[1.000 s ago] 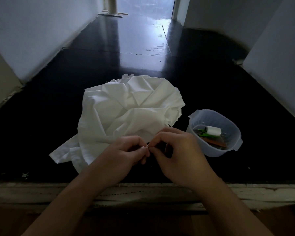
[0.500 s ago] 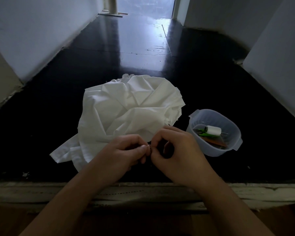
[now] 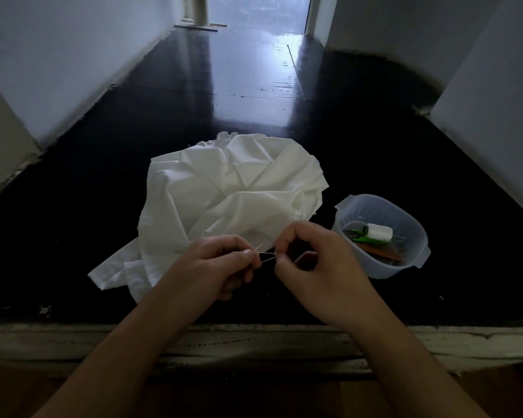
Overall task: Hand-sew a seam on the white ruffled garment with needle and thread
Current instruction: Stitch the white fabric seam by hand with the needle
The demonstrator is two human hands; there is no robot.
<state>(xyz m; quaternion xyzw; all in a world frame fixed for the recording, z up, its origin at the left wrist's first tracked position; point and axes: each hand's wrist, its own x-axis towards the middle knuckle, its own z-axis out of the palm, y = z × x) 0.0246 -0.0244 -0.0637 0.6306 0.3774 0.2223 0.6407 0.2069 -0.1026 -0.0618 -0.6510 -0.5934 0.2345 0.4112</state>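
Pinching a short span of pale thread [image 3: 264, 256] between curled fingertips, the left hand [image 3: 215, 267] and right hand [image 3: 317, 267] are working close together, the thread stretching across the small gap between them; whether a needle is there too cannot be told. The white ruffled garment [image 3: 230, 200] is lying crumpled on the dark floor [image 3: 375, 152] at 12 o'clock from the hands, its near edge just behind them. A clear plastic tub [image 3: 417, 260] is sitting at 3 o'clock, holding a white spool [image 3: 378, 231].
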